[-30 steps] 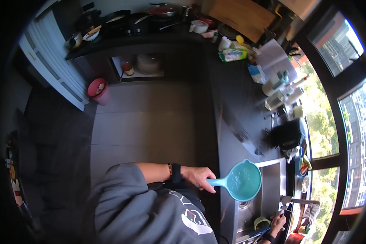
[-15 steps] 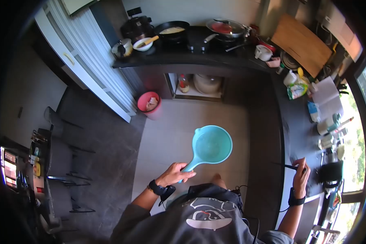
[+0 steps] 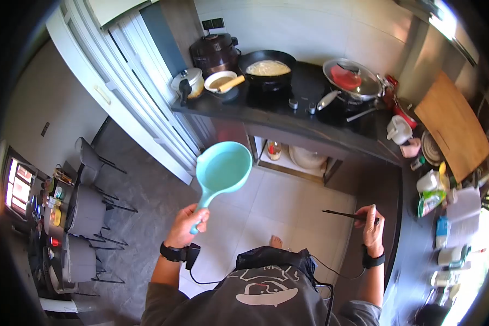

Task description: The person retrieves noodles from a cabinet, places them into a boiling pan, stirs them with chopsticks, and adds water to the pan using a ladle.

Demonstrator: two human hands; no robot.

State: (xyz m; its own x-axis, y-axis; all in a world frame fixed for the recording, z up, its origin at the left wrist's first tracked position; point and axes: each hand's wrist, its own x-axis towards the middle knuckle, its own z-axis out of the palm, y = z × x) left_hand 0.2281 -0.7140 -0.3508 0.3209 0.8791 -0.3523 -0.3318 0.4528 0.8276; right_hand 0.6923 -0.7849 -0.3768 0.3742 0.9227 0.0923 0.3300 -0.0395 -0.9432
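A turquoise water dipper (image 3: 224, 167) is raised in front of me, its bowl facing up. My left hand (image 3: 186, 227) is closed around its handle. Some liquid seems to lie inside the bowl, but I cannot tell how much. My right hand (image 3: 372, 231) grips dark chopsticks (image 3: 339, 213), whose tips point left over the floor beside the counter. On the stove ahead, a black frying pan (image 3: 286, 57) holds flat, pale food. To its left stands a white bowl (image 3: 212, 87) with a wooden-handled tool (image 3: 232, 83) across it.
A frying pan with a glass lid (image 3: 365, 82) sits on the right burner, its handle (image 3: 328, 100) toward me. A lidded pot (image 3: 189, 81) and a dark cooker (image 3: 214, 53) stand at left. A cutting board (image 3: 455, 127) leans over the cluttered right counter. Chairs (image 3: 89, 212) line the left.
My view has turned and moved nearer the stove. The dipper, in my left hand, has shifted left and up in view. My right hand has come off the counter side with the chopsticks.
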